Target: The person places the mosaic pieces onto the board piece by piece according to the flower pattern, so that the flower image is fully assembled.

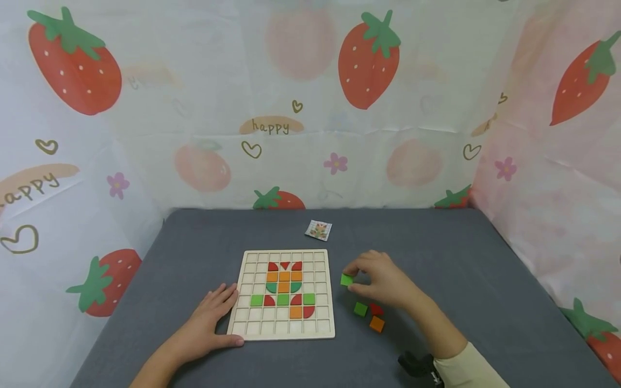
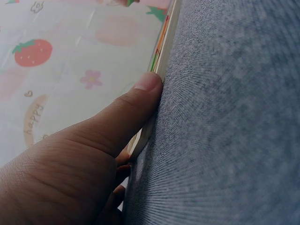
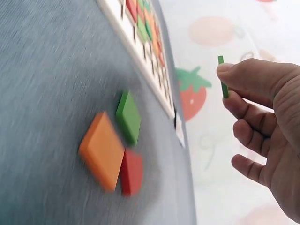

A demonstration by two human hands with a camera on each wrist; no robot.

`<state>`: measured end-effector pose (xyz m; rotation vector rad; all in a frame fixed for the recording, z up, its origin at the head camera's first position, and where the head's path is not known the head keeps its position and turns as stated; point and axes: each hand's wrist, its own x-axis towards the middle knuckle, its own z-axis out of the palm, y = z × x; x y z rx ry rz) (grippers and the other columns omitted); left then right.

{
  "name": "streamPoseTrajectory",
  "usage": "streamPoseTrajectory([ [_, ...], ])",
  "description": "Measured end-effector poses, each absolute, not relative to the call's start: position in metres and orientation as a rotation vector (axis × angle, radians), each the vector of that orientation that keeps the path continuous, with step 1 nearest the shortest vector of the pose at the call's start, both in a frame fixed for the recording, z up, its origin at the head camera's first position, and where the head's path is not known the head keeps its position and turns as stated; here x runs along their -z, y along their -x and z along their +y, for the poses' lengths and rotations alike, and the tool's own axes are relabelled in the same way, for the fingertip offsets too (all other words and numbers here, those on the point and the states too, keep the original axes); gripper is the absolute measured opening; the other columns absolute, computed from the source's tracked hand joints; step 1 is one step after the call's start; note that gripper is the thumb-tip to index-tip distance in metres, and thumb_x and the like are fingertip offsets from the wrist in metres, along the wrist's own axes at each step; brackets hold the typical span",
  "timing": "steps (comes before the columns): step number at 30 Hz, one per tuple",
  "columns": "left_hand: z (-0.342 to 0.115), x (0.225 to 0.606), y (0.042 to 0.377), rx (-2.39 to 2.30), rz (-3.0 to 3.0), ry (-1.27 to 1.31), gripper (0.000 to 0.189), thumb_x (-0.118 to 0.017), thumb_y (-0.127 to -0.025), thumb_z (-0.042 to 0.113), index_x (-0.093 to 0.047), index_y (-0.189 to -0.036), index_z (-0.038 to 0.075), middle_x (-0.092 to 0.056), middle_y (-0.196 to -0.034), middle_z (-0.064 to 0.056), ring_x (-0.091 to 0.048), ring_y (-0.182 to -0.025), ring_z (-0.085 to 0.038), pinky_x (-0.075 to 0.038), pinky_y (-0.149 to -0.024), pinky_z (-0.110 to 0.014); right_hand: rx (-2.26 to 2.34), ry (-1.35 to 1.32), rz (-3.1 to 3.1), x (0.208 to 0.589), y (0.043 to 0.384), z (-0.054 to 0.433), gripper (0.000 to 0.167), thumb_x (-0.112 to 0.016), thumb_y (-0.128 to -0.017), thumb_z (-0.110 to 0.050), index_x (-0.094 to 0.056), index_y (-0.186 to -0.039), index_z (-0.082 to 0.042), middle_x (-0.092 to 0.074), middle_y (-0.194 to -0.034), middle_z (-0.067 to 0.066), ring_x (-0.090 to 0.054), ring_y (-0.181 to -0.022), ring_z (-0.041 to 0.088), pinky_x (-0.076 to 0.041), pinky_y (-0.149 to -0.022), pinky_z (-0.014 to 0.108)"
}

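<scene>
A pale wooden grid board (image 1: 317, 326) lies on the table, its cells partly filled with red, orange and green tiles in a pattern. At its left and near edges rests my left hand (image 1: 208, 323), fingers fairly straight; in the left wrist view the thumb (image 2: 126, 105) lies along the board's edge (image 2: 145, 136). Just right of the board, my right hand (image 1: 380, 277) pinches a light green square tile (image 1: 346, 279) between thumb and fingers. The right wrist view shows that green tile (image 3: 225, 90) edge-on, raised off the table, with the other fingers loosely curled.
Near my right hand lie a loose green tile (image 1: 360, 309), a red tile (image 1: 376, 309) and an orange tile (image 1: 377, 324). Behind the board sits a small printed card (image 1: 318, 230). A strawberry-patterned cloth (image 1: 291, 172) hangs around the grey table (image 1: 412, 237).
</scene>
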<state>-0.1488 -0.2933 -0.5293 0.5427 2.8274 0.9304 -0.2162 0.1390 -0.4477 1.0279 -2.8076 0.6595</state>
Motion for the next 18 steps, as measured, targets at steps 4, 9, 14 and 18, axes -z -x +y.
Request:
streamPoseTrajectory([
  [4,-0.293,0.529,0.148,-0.931,2.828,-0.558,0.116,-0.079,-0.074,0.068,-0.034,-0.160,0.005,-0.026,-0.169,-0.013,-0.011,-0.157,-0.041,-0.008,-0.123,-0.062,-0.675,-1.056,-2.790,0.444,0.214,0.120,0.024,-0.082,-0.089,-0.026,-0.076,-0.112,-0.022,-0.070,-0.100,-0.007,-0.057,-0.098,0.018,-0.042,-0.097,0.050],
  [9,-0.293,0.528,0.148,-0.950,2.825,-0.559,0.115,-0.080,-0.074,0.066,-0.034,-0.160,0.005,-0.025,-0.169,-0.014,-0.011,-0.157,-0.042,-0.007,-0.123,-0.061,-0.675,-1.121,-2.762,0.442,0.214,0.095,0.024,-0.082,-0.089,-0.026,-0.077,-0.112,-0.022,-0.070,-0.101,-0.008,-0.056,-0.100,0.015,-0.042,-0.098,0.049],
  [14,-0.293,0.529,0.147,-0.961,2.823,-0.544,0.115,-0.080,-0.074,0.066,-0.034,-0.160,0.006,-0.026,-0.169,-0.013,-0.011,-0.157,-0.041,-0.005,-0.126,-0.055,-0.709,-1.180,-2.763,0.444,0.214,0.073,0.024,-0.080,-0.090,-0.026,-0.077,-0.113,-0.022,-0.071,-0.108,-0.010,-0.058,-0.107,0.014,-0.042,-0.104,0.050],
  [18,-0.293,0.531,0.148,-0.955,2.824,-0.537,0.116,-0.080,-0.073,0.068,-0.034,-0.160,0.007,-0.026,-0.169,-0.011,-0.012,-0.158,-0.039,-0.003,-0.128,-0.048,-0.710,-1.193,-2.797,0.447,0.212,0.055,0.023,-0.079,-0.090,-0.027,-0.077,-0.113,-0.022,-0.071,-0.107,-0.012,-0.059,-0.109,0.012,-0.041,-0.104,0.048],
])
